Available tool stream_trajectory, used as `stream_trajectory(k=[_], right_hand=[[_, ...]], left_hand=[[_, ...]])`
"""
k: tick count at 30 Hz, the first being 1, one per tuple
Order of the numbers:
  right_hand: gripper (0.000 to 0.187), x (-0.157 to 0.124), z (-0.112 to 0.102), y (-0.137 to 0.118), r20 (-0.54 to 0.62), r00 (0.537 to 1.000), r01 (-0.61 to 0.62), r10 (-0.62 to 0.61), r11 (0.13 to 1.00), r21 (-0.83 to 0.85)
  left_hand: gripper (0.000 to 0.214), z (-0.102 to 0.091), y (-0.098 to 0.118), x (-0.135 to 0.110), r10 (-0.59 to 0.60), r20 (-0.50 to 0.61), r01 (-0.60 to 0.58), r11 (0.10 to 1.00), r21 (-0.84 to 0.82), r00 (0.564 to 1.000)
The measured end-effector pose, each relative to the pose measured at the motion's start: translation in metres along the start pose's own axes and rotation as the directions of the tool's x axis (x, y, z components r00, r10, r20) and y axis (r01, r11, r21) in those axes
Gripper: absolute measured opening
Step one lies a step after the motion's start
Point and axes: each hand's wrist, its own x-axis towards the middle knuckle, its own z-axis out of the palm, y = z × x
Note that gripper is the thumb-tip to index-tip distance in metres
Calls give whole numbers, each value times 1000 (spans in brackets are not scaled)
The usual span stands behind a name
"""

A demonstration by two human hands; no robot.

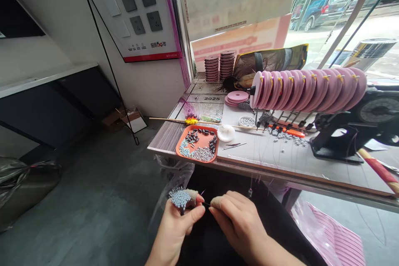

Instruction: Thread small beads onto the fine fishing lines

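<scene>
My left hand [179,226] is closed round a bundle of thin pins with pale blue-grey heads [180,198], held upright below the table edge. My right hand [238,220] is pinched shut right beside it, thumb and taped forefinger meeting at a tiny dark piece [206,204] that is too small to name. Both hands hover over my dark lap [218,183]. A thin pink thread [202,192] runs by the fingertips.
On the table [280,153] stand an orange tray [197,144] of small dark and silvery parts, a white dish [225,132], a bowl of beads [247,121], tweezers [234,146], a row of pink spools [308,89] on a black rack, and stacked spools [220,65]. A dark bag [21,187] lies left.
</scene>
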Motion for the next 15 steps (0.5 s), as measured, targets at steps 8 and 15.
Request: stream_trajectory(k=[8,15], right_hand=[[25,1,2,7,-36,996,76,-78,995,-62],[25,12,-15,17,-23,999,26,-27,1000,-15]], left_hand=[[24,12,3,-1,-90,111,121,942,-313,990],[24,-5,-9,11,74,-43,-79,990,-116,996]])
